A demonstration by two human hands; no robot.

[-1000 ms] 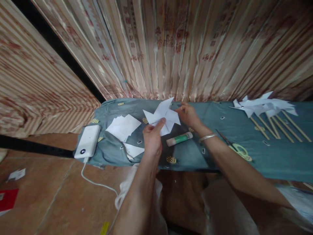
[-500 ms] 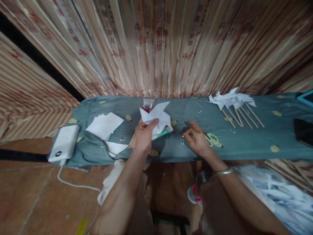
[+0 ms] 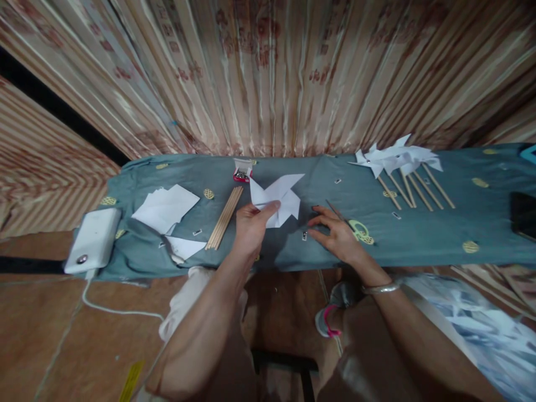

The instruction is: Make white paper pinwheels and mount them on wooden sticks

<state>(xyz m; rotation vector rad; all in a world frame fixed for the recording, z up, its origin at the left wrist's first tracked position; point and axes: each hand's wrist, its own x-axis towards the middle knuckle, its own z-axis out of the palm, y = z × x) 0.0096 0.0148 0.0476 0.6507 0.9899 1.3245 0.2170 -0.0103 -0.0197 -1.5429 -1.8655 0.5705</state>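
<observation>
A white folded-paper pinwheel is in my left hand, its centre pinched under my thumb. My right hand hovers just above the cloth to the right of the pinwheel. Its fingers are apart, and I see nothing between them. Scissors with pale green handles lie beside that hand, their blades partly behind it. A small red box of shiny metal pieces stands open behind my left hand. Several thin wooden sticks lie in a row to its left.
White paper sheets and a folded piece lie at left, near a white power bank with a cable. Several finished pinwheels on sticks rest at back right. A dark phone-like object sits on the green cloth.
My right hand's fingers have spread from a pinch around something small and shiny. The green-and-white item below the pinwheel no longer shows. The sticks and scissor blades are more visible.
</observation>
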